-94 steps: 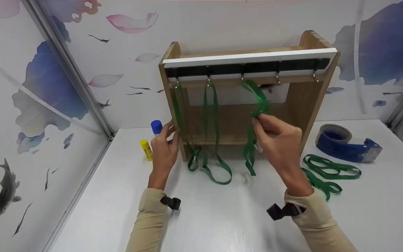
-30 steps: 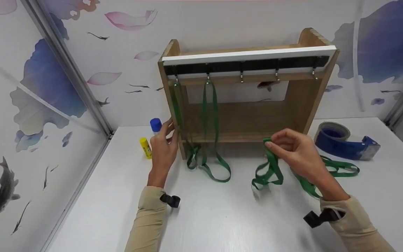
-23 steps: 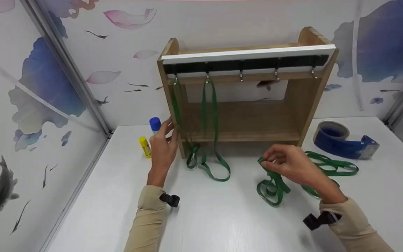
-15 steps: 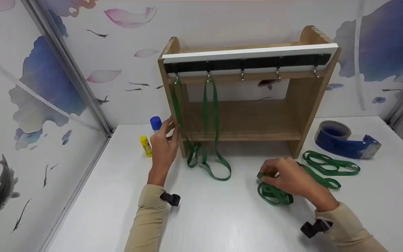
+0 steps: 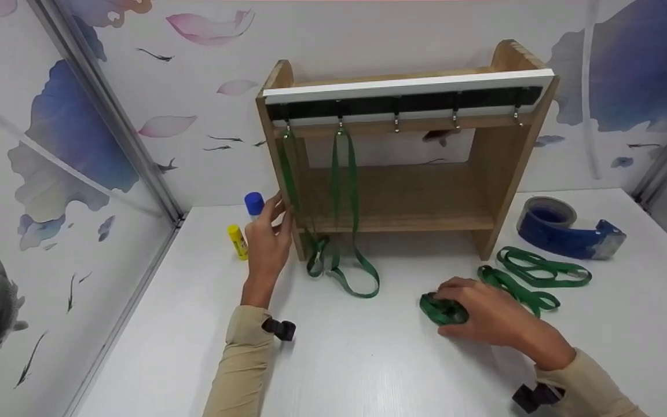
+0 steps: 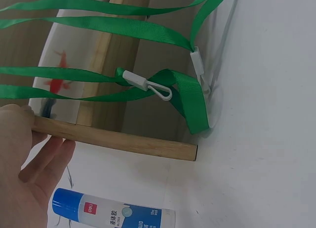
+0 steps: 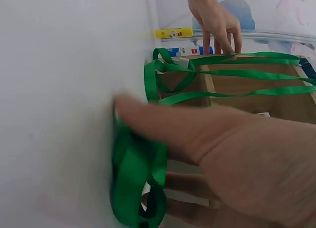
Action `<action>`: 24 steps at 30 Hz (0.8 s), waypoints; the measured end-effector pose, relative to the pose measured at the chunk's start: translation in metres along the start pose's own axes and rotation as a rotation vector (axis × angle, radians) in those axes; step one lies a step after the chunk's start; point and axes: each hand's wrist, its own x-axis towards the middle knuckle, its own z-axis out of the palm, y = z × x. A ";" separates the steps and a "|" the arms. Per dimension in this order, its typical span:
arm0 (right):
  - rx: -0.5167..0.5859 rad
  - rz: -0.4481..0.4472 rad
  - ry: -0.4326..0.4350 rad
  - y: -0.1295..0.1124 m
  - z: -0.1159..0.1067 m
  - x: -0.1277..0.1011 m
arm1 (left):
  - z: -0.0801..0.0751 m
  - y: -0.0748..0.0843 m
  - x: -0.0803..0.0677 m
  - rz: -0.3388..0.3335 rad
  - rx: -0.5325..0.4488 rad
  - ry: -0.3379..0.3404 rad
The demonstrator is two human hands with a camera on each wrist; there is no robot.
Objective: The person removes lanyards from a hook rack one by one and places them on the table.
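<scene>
My left hand [image 5: 268, 237] holds the left side panel of a small wooden shelf [image 5: 414, 191]; in the left wrist view the panel edge [image 6: 118, 140] passes between thumb and fingers. On the white table, my right hand [image 5: 487, 315] has its fingers curled around a bunched green lanyard [image 5: 443, 310], partly covered by the hand. A green lanyard [image 5: 288, 171] hangs from the leftmost hook, and another lanyard [image 5: 354, 202] from the second hook. Both reach down to the table, and white plastic clips [image 6: 134, 80] show on them. The other hooks [image 5: 396, 123] on the black strip carry nothing.
Two more green lanyards [image 5: 542, 269] lie folded right of the shelf, in front of a blue tape dispenser [image 5: 571, 234]. Left of the shelf stand a blue-capped liquid glue bottle [image 5: 254, 204] and a yellow glue stick [image 5: 238, 242]. Decorated walls [image 5: 206, 174] close the back and sides.
The right hand has taken the lanyard from the middle hook, lowered it to the table at front right and bunched it there. The left hand has stayed on the shelf's side.
</scene>
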 end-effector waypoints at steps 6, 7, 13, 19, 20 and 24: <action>-0.064 0.084 0.138 0.001 0.007 0.009 | 0.000 -0.001 0.000 0.025 0.005 0.014; -0.068 0.108 0.154 0.001 0.009 0.012 | 0.000 -0.002 0.000 0.029 0.003 0.015; -0.049 0.271 0.172 -0.003 0.010 0.032 | 0.000 -0.001 -0.001 0.020 -0.002 0.013; -0.028 0.336 0.198 0.003 0.010 0.037 | 0.000 0.001 -0.001 0.013 -0.015 -0.003; -0.018 0.343 0.195 0.005 0.009 0.036 | 0.000 0.002 -0.001 0.014 -0.017 -0.004; 0.035 0.372 0.164 0.009 0.005 0.036 | 0.000 0.001 -0.002 0.015 -0.019 0.001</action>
